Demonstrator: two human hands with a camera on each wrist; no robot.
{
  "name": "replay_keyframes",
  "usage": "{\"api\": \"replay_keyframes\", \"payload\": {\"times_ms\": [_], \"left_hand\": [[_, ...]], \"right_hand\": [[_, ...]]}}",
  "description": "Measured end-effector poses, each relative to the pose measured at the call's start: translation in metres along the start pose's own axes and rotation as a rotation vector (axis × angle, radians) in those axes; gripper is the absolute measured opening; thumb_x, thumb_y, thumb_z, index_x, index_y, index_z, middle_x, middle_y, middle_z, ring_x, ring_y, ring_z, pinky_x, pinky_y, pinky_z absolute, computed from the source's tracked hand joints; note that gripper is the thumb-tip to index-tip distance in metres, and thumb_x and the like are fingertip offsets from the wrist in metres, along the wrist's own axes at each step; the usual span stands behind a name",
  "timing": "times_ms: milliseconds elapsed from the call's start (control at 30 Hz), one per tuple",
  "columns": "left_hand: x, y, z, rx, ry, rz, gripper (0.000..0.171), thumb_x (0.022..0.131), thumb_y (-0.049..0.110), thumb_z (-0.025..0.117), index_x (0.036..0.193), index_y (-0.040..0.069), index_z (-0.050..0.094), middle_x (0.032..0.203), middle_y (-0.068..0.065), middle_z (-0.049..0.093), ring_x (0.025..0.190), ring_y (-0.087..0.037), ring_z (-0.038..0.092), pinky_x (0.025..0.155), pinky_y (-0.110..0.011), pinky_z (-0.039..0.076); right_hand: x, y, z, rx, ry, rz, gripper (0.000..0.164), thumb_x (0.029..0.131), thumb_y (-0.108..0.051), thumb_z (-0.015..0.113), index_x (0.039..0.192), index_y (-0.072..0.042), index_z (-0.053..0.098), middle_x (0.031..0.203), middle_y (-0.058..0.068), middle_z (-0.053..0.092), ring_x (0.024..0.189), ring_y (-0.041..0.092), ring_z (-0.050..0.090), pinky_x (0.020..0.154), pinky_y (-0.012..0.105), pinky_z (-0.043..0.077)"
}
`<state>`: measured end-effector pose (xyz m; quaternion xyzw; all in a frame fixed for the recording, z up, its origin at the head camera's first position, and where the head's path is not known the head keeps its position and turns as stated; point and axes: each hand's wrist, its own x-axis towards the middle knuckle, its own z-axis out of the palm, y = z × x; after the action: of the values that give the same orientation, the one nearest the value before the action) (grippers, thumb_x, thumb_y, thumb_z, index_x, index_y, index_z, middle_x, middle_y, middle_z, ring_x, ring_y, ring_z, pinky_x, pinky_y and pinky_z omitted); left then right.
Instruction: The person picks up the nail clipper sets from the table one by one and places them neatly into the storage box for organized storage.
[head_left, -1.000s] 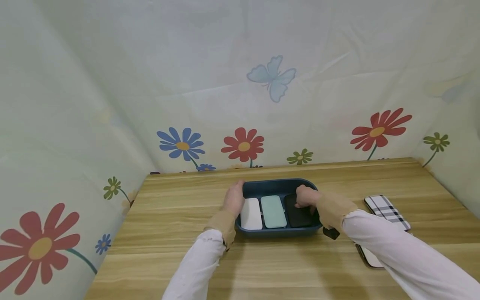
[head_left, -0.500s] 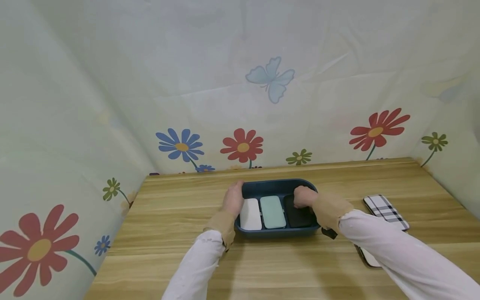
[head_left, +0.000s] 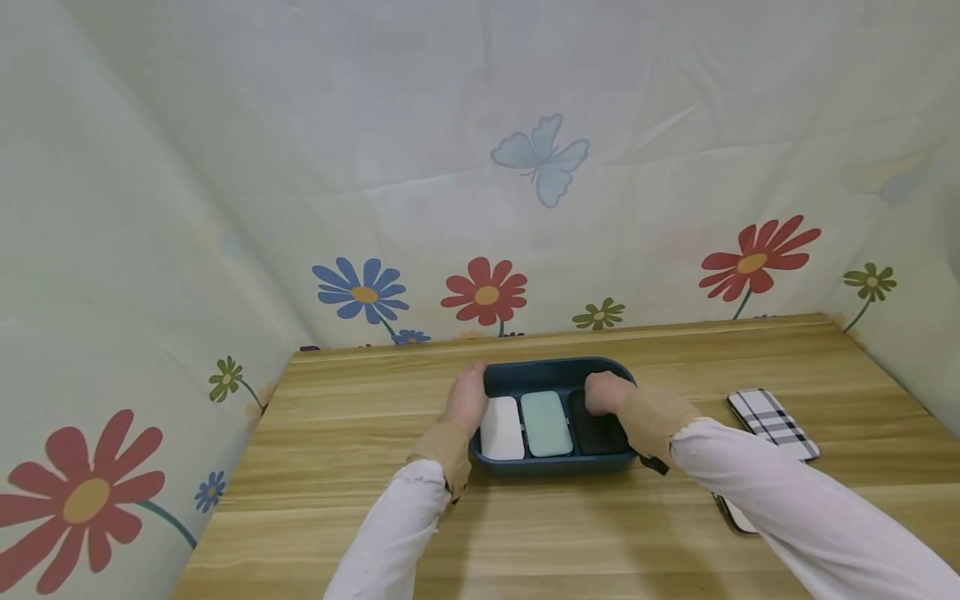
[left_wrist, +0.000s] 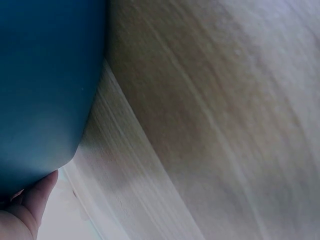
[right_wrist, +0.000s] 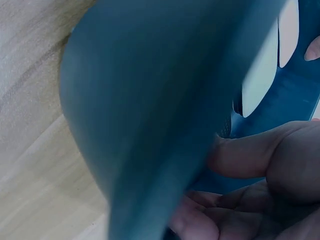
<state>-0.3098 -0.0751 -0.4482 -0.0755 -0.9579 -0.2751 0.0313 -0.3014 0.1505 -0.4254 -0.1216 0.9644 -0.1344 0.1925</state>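
Fingers of the left hand (head_left: 467, 398) clamp the left end of a deep blue, smooth-walled oblong tray (head_left: 555, 468) with rounded corners. The right hand (head_left: 609, 392) reaches inside at its right end, over a flat black rounded rectangle (head_left: 597, 433); its thumb stands apart from the curled fingers, whose tips are hidden, so I cannot tell whether they pinch it. Beside it, in a row inside the raised rim, lie a pale mint-green rounded slab (head_left: 547, 424) and a white one (head_left: 502, 428), narrow gaps between.

Streaky wood-grain desk (head_left: 352, 417) runs on wide to the left, with a narrower strip up to the back edge, by flower-printed cloth (head_left: 420, 167). Right of the tray lie a black-and-white plaid, dark-edged slab (head_left: 772, 423) and a dark-rimmed white one (head_left: 741, 518), partly under the white sleeve (head_left: 795, 492).
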Motion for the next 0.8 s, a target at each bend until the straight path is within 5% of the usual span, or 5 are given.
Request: {"api": "replay_keyframes", "payload": {"times_ms": [267, 800], "left_hand": [[0.001, -0.001, 0.000, -0.005, 0.004, 0.007, 0.045, 0.081, -0.018, 0.049, 0.123, 0.000, 0.050, 0.122, -0.016, 0.051, 0.111, -0.027, 0.048, 0.090, -0.036, 0.039], [0.000, -0.001, 0.000, 0.017, 0.022, 0.029, 0.044, 0.080, -0.019, 0.051, 0.120, -0.001, 0.052, 0.118, -0.015, 0.054, 0.107, -0.027, 0.051, 0.088, -0.035, 0.041]], "right_hand": [[-0.018, -0.017, -0.011, -0.041, 0.036, 0.032, 0.011, 0.086, 0.001, 0.046, 0.085, 0.000, 0.057, 0.071, 0.009, 0.049, 0.060, 0.020, 0.045, 0.053, 0.029, 0.035], [-0.020, -0.014, -0.015, -0.045, 0.042, 0.020, 0.012, 0.080, -0.005, 0.067, 0.082, 0.003, 0.057, 0.071, 0.007, 0.053, 0.064, 0.019, 0.051, 0.061, 0.031, 0.045]]}}
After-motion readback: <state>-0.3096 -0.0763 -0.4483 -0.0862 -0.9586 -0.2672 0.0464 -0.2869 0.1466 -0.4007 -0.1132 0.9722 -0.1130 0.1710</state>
